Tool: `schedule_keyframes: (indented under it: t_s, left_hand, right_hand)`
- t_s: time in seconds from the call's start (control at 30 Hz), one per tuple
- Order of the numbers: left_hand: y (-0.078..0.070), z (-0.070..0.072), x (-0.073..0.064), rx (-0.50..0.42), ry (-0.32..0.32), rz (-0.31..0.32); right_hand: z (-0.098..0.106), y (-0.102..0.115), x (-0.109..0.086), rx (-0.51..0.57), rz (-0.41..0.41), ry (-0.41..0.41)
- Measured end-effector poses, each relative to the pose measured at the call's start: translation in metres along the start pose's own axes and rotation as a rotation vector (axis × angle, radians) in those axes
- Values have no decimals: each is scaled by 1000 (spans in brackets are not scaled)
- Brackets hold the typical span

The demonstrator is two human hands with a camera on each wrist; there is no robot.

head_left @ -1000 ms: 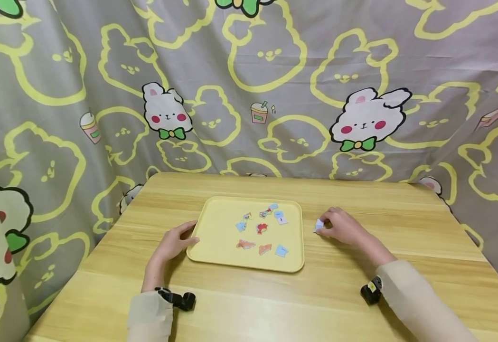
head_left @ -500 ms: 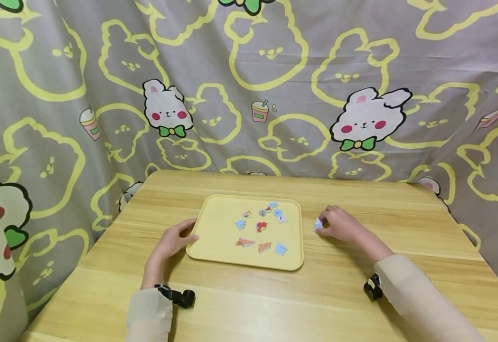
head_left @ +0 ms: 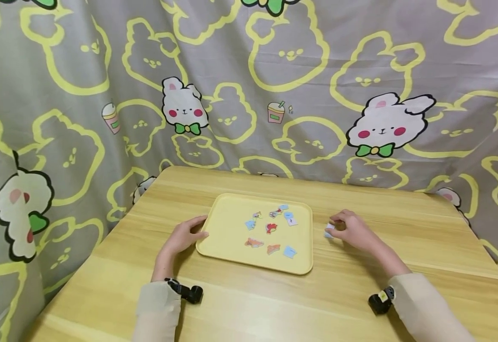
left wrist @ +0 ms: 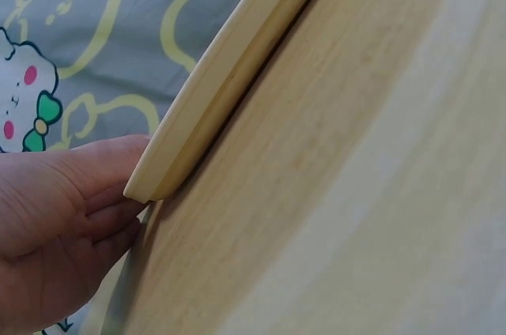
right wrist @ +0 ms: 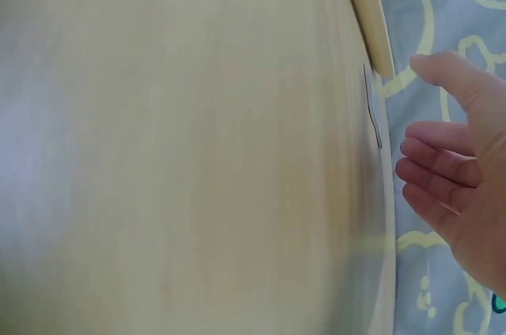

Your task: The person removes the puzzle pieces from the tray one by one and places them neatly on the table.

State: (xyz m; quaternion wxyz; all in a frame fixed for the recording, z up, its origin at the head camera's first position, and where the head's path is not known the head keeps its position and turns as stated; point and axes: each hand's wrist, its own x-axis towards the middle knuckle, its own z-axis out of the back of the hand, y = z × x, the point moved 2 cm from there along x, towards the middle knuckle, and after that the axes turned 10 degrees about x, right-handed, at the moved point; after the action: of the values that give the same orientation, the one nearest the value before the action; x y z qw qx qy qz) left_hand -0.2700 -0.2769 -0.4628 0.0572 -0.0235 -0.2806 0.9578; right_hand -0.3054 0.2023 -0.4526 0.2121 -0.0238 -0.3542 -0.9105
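Observation:
A yellow tray (head_left: pixel 214 228) lies mid-table and carries several small coloured puzzle pieces (head_left: pixel 271 228). My left hand (head_left: pixel 184 236) rests at the tray's left edge. In the left wrist view its fingers (left wrist: pixel 95 216) touch the tray rim (left wrist: pixel 229 82) without wrapping it. My right hand (head_left: pixel 351 231) is on the table just right of the tray, beside a small white-and-blue piece (head_left: pixel 328 232). In the right wrist view this piece (right wrist: pixel 371 110) lies flat on the wood near the tray corner (right wrist: pixel 365 11). The right hand (right wrist: pixel 462 185) hovers close to it with relaxed fingers, a small gap between them.
The wooden table (head_left: pixel 274 304) is ringed on three sides by a grey bunny-print curtain (head_left: pixel 249 71). A black camera sits on each wrist (head_left: pixel 191 293) (head_left: pixel 380 301). Bare wood lies in front of the tray and to its right.
The head view has shifted a little right and down. My right hand's fingers have eased off the small piece, which now lies flat on the table. The left hand stays at the tray edge.

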Motion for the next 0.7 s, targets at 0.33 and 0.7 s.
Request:
schedule_keyframes:
  t_s: [0.33,0.7]
  left_hand:
    - [-1,1,2,-2,0,12]
    - [-2,1,1,-14,-1,25]
  right_hand:
    - [-4,1,5,35,14,-28]
    - [-21,10,21,31,79,-35]
